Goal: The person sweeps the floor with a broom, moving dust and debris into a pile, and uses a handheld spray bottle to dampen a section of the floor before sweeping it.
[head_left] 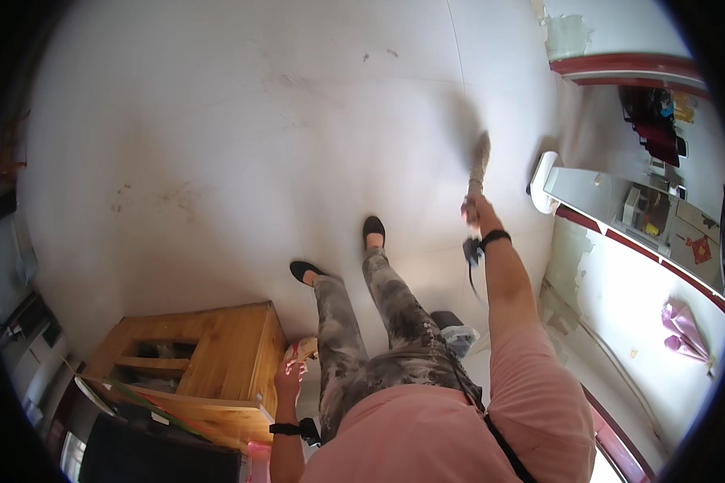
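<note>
A: Taking the wooden cabinet [235, 338] as our mark, where is the right hand [475, 211]?

B: Well to the cabinet's right and farther forward, over the pale floor [298, 161]. Its fingers are curled closed around the lower part of a long, tapered, grey-brown thing [479, 165].

A: Which way does that point?

B: Away from the cabinet. I can't tell whether its tip touches the floor.

A: And the left hand [291, 373]?

B: Just beside the cabinet's right side, fingers bent around a small yellow-and-red packet [304, 349]. It's too small to tell how tightly they press.

A: Anything else nearby?

B: Two black shoes [374, 226] stand to the right of the cabinet, farther forward than it. A pale plastic bag [461, 340] is also to its right, past the patterned trousers [403, 306].
</note>
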### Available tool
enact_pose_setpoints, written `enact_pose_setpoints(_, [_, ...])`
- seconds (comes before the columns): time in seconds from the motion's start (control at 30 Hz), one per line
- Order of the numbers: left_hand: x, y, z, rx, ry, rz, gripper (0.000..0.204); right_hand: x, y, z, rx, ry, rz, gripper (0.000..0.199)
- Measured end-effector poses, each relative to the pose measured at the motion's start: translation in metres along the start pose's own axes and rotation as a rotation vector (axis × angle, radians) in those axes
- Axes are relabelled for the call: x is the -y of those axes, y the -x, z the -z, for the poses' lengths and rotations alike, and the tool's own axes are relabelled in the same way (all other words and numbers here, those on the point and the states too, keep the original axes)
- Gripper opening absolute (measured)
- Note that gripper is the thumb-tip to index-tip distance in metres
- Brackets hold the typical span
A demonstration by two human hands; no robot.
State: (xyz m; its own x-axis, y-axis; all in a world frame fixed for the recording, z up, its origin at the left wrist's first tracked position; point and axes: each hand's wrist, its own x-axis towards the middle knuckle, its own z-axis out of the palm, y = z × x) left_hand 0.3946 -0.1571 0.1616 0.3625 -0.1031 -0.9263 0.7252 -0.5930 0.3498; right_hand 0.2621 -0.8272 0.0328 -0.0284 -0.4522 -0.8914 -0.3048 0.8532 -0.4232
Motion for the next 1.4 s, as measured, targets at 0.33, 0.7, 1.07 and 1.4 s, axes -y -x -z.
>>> enact_pose_setpoints(0.33, [-0.064,0.012,-0.034,-0.014,-0.134,0.041,0.032,-0.138,0.183,-0.271,0.453,0.019,-0.257,0.093])
enact_pose_setpoints(0.7, [-0.101,-0.001,-0.032,-0.046,-0.081,0.056,0.032,0.026,0.083,-0.167,0.383,0.536,0.184,0.076])
enact_pose_setpoints(1.07, [-0.152,-0.063,0.001,-0.054,0.007,0.135,0.03,0.183,-0.092,-0.271,0.217,0.111,0.01,0.014])
enact_pose_setpoints(1.4, [-0.15,-0.081,0.064,-0.092,0.099,0.175,0.037,-0.045,0.131,-0.543,0.612,0.585,0.057,0.093])
